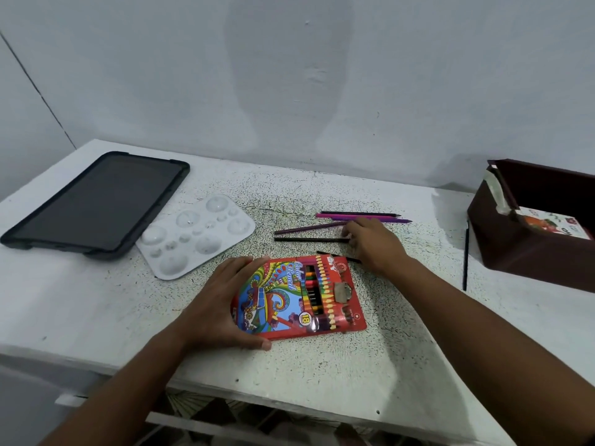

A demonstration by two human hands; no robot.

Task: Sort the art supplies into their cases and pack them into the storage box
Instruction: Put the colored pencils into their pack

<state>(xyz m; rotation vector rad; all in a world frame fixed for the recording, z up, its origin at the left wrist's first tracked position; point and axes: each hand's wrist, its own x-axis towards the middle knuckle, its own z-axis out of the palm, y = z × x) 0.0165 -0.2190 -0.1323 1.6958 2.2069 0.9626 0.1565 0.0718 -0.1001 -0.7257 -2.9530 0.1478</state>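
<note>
My left hand (219, 304) clamps the light, flexible pencil case (299, 296) by its edge; right hand (375, 244) pinches a slim, rolling pencil (310, 239) mid-shaft.

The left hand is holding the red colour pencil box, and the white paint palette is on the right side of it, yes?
Not quite. The head view shows the left hand holding the red colour pencil box, but the white paint palette lies to its left, beside the black tablet.
</note>
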